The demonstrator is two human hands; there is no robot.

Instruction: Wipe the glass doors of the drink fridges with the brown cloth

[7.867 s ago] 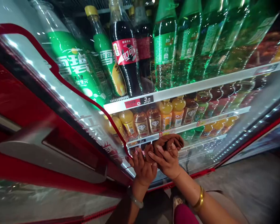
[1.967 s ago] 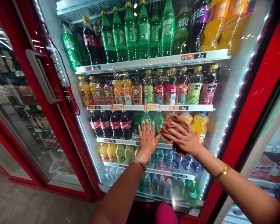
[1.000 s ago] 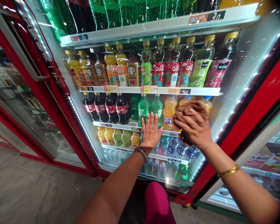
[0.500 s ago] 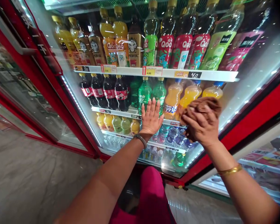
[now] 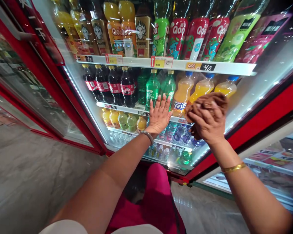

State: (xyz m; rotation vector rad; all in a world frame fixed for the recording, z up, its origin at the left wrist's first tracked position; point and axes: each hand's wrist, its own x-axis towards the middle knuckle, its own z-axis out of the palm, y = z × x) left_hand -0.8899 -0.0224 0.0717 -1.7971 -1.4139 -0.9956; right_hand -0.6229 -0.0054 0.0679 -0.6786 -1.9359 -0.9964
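My left hand (image 5: 158,115) lies flat with fingers spread against the glass door of a drinks fridge, in front of the green bottles (image 5: 152,87). To its right, my right hand (image 5: 208,125) presses a bunched brown cloth (image 5: 216,100) to the same glass, its fingers curled over the fabric. Behind the cloth are orange drink bottles with blue caps (image 5: 202,88). Dark cola bottles (image 5: 128,87) line the left of that shelf. The cloth's far side is hidden.
Price tags run along the white shelf edge (image 5: 171,62), with several Qoo bottles (image 5: 178,39) above it. A red door frame (image 5: 263,110) borders the glass on the right, beside another lit cabinet (image 5: 271,162). Grey floor (image 5: 21,162) stretches to the left.
The view has tipped downward and a little closer. My right hand and the cloth have shifted slightly left over the glass. My left hand stays in front of the green bottles.
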